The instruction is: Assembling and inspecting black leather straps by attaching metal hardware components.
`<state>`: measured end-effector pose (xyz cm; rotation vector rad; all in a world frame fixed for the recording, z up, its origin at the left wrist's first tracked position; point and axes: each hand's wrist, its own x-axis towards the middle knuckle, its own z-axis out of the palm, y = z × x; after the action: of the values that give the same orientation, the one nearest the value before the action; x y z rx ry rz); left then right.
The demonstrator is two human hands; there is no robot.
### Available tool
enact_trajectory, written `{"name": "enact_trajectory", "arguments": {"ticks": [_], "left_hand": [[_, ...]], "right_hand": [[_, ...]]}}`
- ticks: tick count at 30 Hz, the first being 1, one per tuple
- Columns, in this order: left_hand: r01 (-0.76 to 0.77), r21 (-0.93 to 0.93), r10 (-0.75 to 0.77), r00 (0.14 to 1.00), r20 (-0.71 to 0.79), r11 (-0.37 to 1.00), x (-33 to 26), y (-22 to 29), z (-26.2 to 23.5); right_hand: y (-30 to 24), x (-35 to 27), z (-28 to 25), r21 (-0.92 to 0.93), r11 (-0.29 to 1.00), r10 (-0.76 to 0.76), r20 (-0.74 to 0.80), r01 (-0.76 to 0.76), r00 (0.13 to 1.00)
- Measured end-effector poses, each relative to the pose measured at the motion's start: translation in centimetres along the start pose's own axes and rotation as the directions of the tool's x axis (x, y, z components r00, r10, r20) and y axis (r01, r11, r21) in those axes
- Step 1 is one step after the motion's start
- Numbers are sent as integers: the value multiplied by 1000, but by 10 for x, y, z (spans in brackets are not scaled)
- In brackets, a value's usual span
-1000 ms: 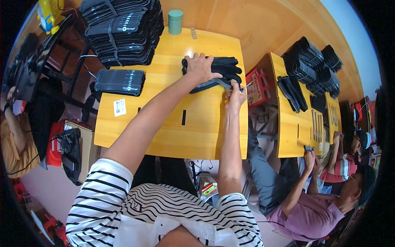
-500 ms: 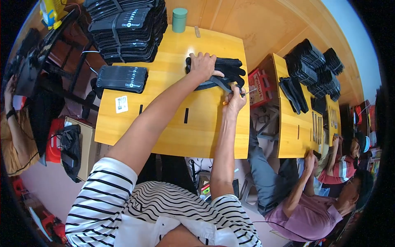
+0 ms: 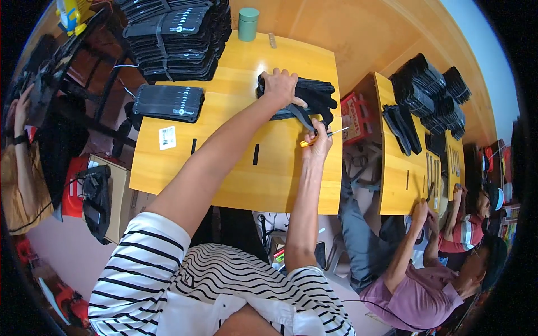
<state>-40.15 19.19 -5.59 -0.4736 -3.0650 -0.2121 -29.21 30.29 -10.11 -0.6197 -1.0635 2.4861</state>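
My left hand (image 3: 280,89) presses down on a bundle of black fabric pieces (image 3: 316,92) at the right of the yellow table, fingers bent over its far edge. Out of the bundle a grey strap (image 3: 303,116) runs toward my right hand (image 3: 318,141). That hand is closed around what looks like a pair of scissors, with an orange handle (image 3: 306,143) on its left and a thin metal blade (image 3: 339,131) pointing right. The strap's end reaches its fingertips; whether they pinch it too, I cannot tell.
A tall strapped stack of black fabric organizers (image 3: 174,45) stands far left, with a smaller black pack (image 3: 169,103) nearer. Also on the table are a green canister (image 3: 248,25) and a white label (image 3: 167,138). Co-workers sit at tables to the right; another person's arm shows left.
My right hand has turned a little, so more of the metal blade and orange handle shows. The left hand keeps its place on the bundle. A co-worker's hands at right have shifted.
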Motion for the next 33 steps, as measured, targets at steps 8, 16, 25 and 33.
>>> {"name": "enact_trajectory", "arguments": {"ticks": [8,16,25,33], "left_hand": [[35,7,-35,999,-25,999,1,0,8],[31,-2,-31,999,-24,1000,-6,8,5],[-26,35,29,994,-102,999,-9,3,11],[-20,-48,17,998,-64,999,-12,7,-1]], "right_hand": [[20,-42,18,-116,975,-198,-63,190,978],[25,-42,7,-158,938,-314,-12,308,949],[18,-44,7,-179,945,-285,-38,274,958],[24,5,-2,382,907,80,258,-178,963]]}}
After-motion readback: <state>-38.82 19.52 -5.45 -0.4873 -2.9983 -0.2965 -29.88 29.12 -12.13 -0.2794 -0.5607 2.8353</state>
